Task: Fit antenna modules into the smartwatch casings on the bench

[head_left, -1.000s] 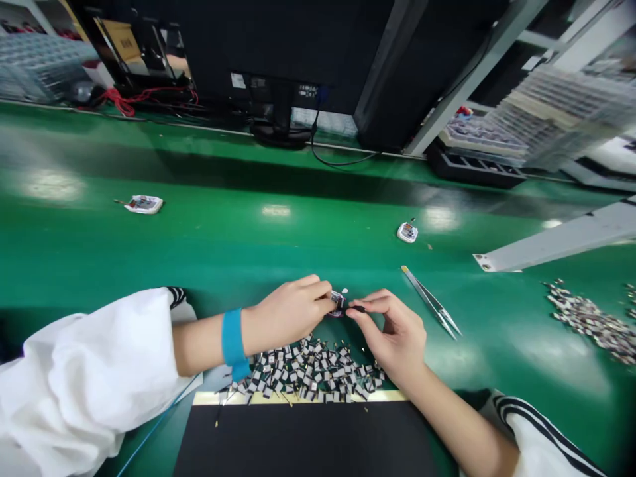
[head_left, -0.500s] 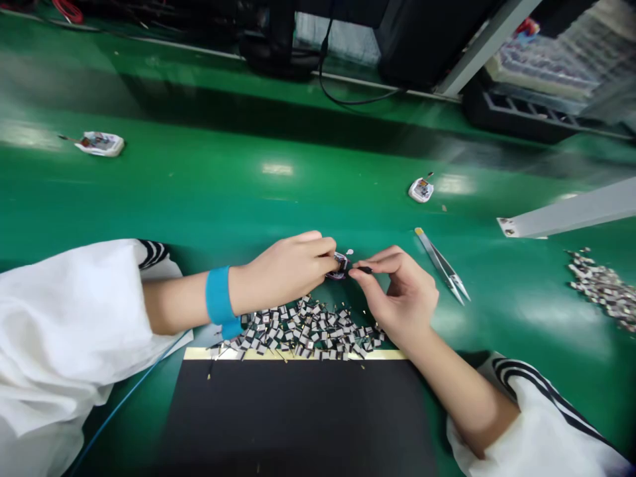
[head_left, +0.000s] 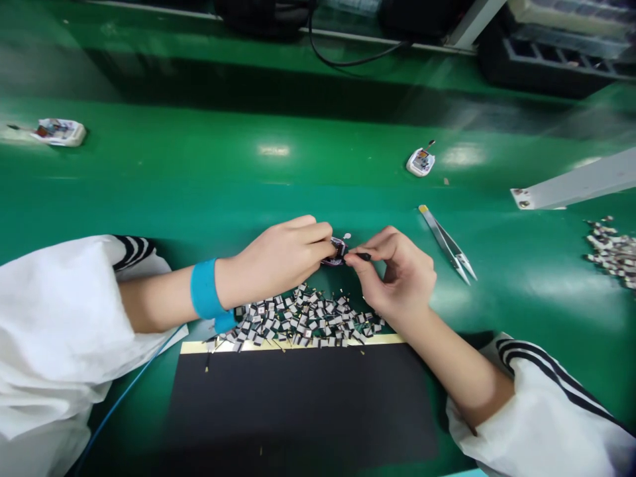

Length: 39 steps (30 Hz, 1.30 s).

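My left hand (head_left: 281, 255), with a blue strap on its wrist, pinches a small round device (head_left: 336, 252) just above the green bench. My right hand (head_left: 400, 275) pinches a tiny black part (head_left: 364, 256) and holds it against the device's right side. Both hands are closed in a pinch and meet at the middle of the view. Right below them lies a heap of several small black-and-white components (head_left: 303, 319), along the far edge of a black mat (head_left: 298, 404).
Metal tweezers (head_left: 447, 244) lie to the right of my right hand. Two small white devices (head_left: 420, 161) (head_left: 58, 132) rest farther back on the green bench. Another pile of small parts (head_left: 613, 252) sits at the right edge, below a grey metal bar (head_left: 576, 187).
The view has tilted downward, so the bench items appear higher in the picture. My hands keep the same pinch on the device and the black part.
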Each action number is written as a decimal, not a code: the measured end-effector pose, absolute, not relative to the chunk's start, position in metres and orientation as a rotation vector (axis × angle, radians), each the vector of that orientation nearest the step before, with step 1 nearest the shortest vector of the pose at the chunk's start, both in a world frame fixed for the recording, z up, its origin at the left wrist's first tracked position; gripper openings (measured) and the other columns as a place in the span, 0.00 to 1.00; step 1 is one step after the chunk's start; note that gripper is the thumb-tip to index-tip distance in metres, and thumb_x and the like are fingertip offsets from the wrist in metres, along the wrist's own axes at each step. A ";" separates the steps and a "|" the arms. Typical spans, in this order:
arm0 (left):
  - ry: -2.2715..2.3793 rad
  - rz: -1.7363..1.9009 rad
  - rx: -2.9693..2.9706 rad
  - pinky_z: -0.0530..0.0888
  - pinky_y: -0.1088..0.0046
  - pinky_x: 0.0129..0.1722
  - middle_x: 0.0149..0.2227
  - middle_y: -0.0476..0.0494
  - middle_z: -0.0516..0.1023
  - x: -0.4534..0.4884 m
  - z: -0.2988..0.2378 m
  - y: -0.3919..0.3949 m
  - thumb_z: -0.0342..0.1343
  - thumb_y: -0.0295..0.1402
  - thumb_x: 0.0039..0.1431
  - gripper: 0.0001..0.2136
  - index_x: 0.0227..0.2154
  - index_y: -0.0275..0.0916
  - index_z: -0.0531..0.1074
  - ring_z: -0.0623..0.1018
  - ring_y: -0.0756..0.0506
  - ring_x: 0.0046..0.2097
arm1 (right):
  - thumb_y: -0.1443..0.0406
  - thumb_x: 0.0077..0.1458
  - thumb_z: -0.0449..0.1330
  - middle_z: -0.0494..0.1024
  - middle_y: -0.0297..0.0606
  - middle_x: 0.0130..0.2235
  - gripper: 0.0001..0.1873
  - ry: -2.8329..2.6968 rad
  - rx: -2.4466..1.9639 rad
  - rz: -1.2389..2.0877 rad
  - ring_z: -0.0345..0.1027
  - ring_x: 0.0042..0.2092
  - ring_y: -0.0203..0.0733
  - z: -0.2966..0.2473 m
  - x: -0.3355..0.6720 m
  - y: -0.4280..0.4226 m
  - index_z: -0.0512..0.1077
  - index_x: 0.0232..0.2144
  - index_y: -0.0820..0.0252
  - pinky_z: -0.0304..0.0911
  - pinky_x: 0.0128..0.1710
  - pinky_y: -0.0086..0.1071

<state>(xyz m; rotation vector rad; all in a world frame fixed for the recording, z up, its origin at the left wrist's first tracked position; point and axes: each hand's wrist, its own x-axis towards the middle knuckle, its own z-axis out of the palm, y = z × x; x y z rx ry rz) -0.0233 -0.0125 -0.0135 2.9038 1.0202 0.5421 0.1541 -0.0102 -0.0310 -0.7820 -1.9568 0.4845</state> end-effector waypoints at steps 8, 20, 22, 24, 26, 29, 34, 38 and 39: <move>0.996 0.560 2.970 0.66 0.74 0.33 0.28 0.45 0.68 -0.024 -0.016 -0.012 0.43 0.25 0.58 0.10 0.27 0.32 0.69 0.66 0.48 0.32 | 0.74 0.46 0.58 0.64 0.32 0.22 0.13 -1.967 -0.809 0.540 0.60 0.25 0.33 -0.031 0.152 -0.008 0.55 0.22 0.58 0.58 0.22 0.30; 1.176 0.279 2.821 0.69 0.69 0.39 0.39 0.44 0.67 -0.022 -0.004 -0.023 0.46 0.38 0.58 0.14 0.43 0.36 0.66 0.68 0.45 0.39 | 0.68 0.55 0.49 0.62 0.30 0.25 0.05 -1.701 -0.837 0.725 0.64 0.26 0.32 -0.023 0.170 0.002 0.55 0.28 0.57 0.62 0.26 0.30; 1.203 0.324 2.737 0.69 0.69 0.39 0.39 0.42 0.68 -0.020 0.001 -0.028 0.47 0.38 0.58 0.18 0.49 0.34 0.61 0.69 0.45 0.39 | 0.67 0.57 0.45 0.61 0.27 0.22 0.03 -1.875 -0.983 0.667 0.61 0.22 0.30 -0.018 0.178 0.006 0.54 0.31 0.57 0.59 0.22 0.26; 1.202 0.445 2.598 0.70 0.72 0.37 0.38 0.44 0.69 -0.020 0.006 -0.029 0.45 0.32 0.59 0.18 0.52 0.34 0.56 0.70 0.47 0.38 | 0.66 0.56 0.48 0.61 0.27 0.21 0.03 -2.082 -1.090 0.553 0.58 0.20 0.29 -0.014 0.181 0.009 0.58 0.31 0.59 0.56 0.21 0.25; 1.154 0.610 2.477 0.69 0.74 0.38 0.38 0.46 0.70 -0.023 0.007 -0.025 0.42 0.24 0.57 0.19 0.53 0.37 0.55 0.70 0.49 0.38 | 0.65 0.53 0.52 0.63 0.29 0.21 0.04 -2.208 -1.106 0.455 0.57 0.22 0.30 -0.012 0.178 0.009 0.62 0.28 0.60 0.55 0.22 0.25; 0.997 0.702 2.420 0.64 0.69 0.49 0.48 0.43 0.65 -0.029 0.002 -0.012 0.43 0.19 0.50 0.26 0.54 0.36 0.53 0.65 0.48 0.48 | 0.64 0.51 0.55 0.66 0.32 0.23 0.06 -2.299 -1.079 0.369 0.57 0.23 0.31 -0.014 0.167 0.003 0.65 0.27 0.62 0.56 0.23 0.26; 0.764 0.482 2.384 0.57 0.63 0.55 0.56 0.34 0.53 -0.035 -0.013 0.003 0.46 0.22 0.51 0.29 0.57 0.30 0.45 0.56 0.43 0.56 | 0.64 0.53 0.53 0.69 0.40 0.29 0.07 -2.440 -1.037 0.216 0.63 0.31 0.37 -0.021 0.152 -0.007 0.65 0.31 0.65 0.61 0.31 0.31; 0.807 0.492 2.354 0.67 0.67 0.44 0.52 0.36 0.62 -0.040 -0.014 0.005 0.56 0.32 0.50 0.33 0.56 0.35 0.46 0.66 0.43 0.46 | 0.68 0.52 0.52 0.69 0.38 0.30 0.04 -2.600 -0.900 0.109 0.62 0.33 0.38 -0.017 0.152 -0.006 0.65 0.28 0.64 0.61 0.34 0.30; 0.820 0.501 2.341 0.68 0.69 0.41 0.49 0.38 0.66 -0.041 -0.014 0.005 0.58 0.33 0.48 0.34 0.56 0.36 0.48 0.68 0.45 0.43 | 0.70 0.51 0.52 0.69 0.38 0.30 0.03 -2.636 -0.864 0.070 0.62 0.34 0.38 -0.015 0.152 -0.006 0.65 0.29 0.64 0.61 0.35 0.30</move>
